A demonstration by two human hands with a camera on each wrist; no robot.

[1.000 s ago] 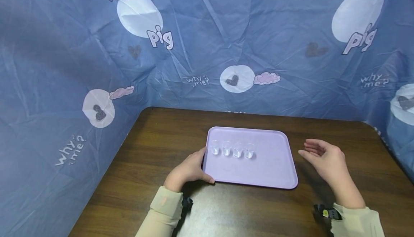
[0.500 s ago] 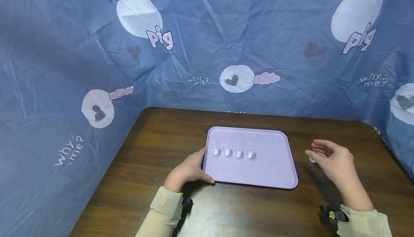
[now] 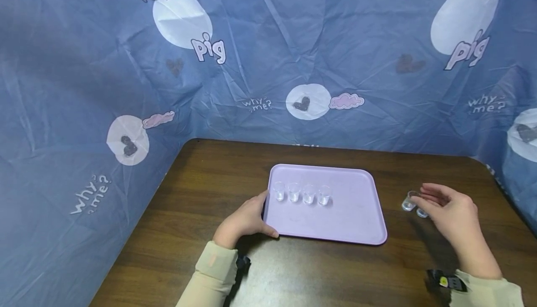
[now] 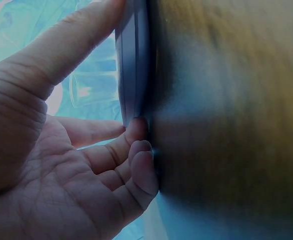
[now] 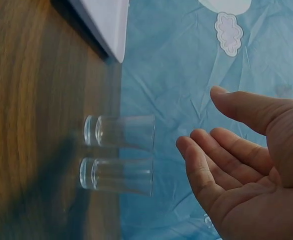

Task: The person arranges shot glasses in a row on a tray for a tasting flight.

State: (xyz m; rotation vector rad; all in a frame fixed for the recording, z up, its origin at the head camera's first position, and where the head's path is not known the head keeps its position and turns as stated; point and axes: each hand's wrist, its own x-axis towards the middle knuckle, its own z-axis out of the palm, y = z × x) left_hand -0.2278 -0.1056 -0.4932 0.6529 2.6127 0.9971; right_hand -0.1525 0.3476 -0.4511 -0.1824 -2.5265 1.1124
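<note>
A lilac tray (image 3: 319,228) lies on the table, bearing a row of several small clear shot glasses (image 3: 308,195). My left hand (image 3: 247,218) holds the tray's near left corner, thumb along the front rim and fingers at the left side. In the left wrist view, the fingertips (image 4: 144,172) press low against the rim. My right hand (image 3: 453,214) hovers beside two more shot glasses (image 3: 409,201), which stand upright on the table right of the tray. Seen from the right wrist, the thumb and fingers are apart, with those glasses (image 5: 121,175) just beyond the fingertips.
The brown wooden table (image 3: 201,186) has rounded far corners. A blue cloth (image 3: 251,41) with pig prints hangs behind and to the left. Another small clear object (image 5: 209,220) shows partly behind the right hand in the right wrist view.
My right hand has moved rightward, away from the tray, and two shot glasses on the table have come into view beside it. The left hand and the tray stay in place.
</note>
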